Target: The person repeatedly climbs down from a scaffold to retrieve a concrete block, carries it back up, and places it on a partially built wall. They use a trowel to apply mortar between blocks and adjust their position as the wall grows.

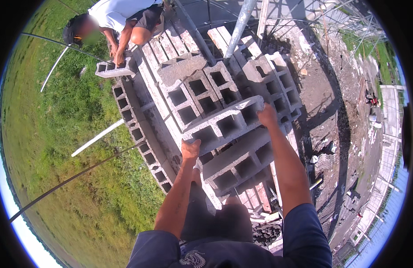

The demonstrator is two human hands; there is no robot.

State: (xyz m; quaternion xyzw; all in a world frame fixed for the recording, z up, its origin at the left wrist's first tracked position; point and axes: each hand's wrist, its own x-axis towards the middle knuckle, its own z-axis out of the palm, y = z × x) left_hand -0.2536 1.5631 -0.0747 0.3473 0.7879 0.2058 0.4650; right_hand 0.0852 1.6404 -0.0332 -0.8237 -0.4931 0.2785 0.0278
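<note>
Both my hands grip a grey concrete block (222, 115), one at each end. Its hollow cells face me, and it slants up toward the right. My left hand (191, 148) is closed on the near left end. At the far right end, my right hand (267, 115) is closed round the edge. Just nearer to me lies another hollow concrete block (235, 156). Beyond the held block stand several more concrete blocks (183, 73) in a cluster, with cells showing. Whether the held block touches those around it, I cannot tell.
A co-worker (121, 13) crouches at the upper left, both hands on a concrete block (121, 71) at the wall's end. The block wall (137, 120) runs along the left of the plank platform (153, 56). A metal pole (240, 29) rises beyond the blocks. Grass lies left, rubble ground right.
</note>
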